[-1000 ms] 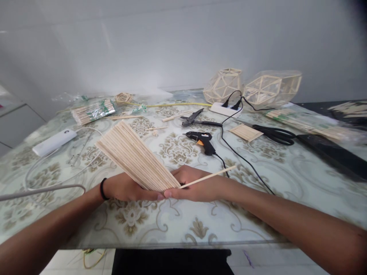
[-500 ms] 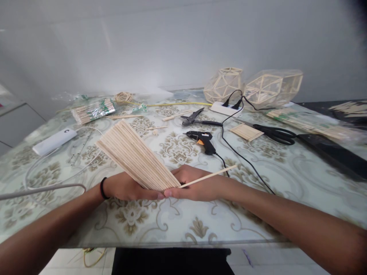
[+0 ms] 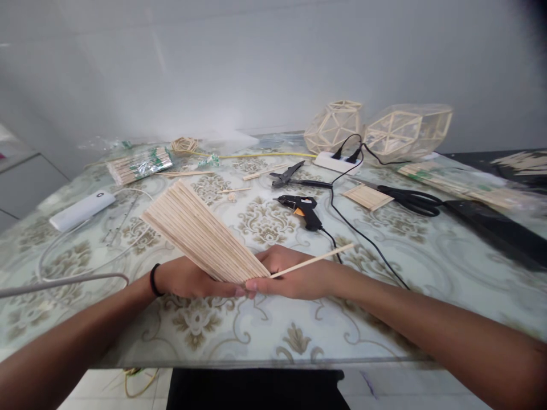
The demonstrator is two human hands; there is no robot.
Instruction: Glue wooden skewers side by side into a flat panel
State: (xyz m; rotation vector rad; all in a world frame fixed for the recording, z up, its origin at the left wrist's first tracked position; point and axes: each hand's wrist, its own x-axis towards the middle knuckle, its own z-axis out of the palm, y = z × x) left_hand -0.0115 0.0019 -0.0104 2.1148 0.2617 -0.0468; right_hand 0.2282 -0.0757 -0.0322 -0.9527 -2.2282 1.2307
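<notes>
A flat panel of wooden sticks (image 3: 205, 230), laid side by side, is held tilted above the table's near part. My left hand (image 3: 199, 280) grips its lower left edge, thumb along the front and fingers hidden behind. My right hand (image 3: 286, 276) is closed at the panel's lower right corner, its thumb pressing there beside my left thumb. A single stick (image 3: 314, 259) slants up to the right out of my right hand. Beyond my hands a black glue gun (image 3: 301, 210) lies on its side on the patterned tablecloth (image 3: 294, 339).
Pliers (image 3: 294, 176), black scissors (image 3: 410, 199), a small stick panel (image 3: 367, 196) and a dark phone-like slab (image 3: 496, 228) lie to the right. Stick frames (image 3: 405, 131) stand behind a power strip (image 3: 335, 163). At left are a white power bank (image 3: 81, 210) and packaged sticks (image 3: 139, 165). Cords cross the table.
The panel's far end has dipped very slightly, and my right thumb has shifted up a little on its corner. Both hands keep their hold.
</notes>
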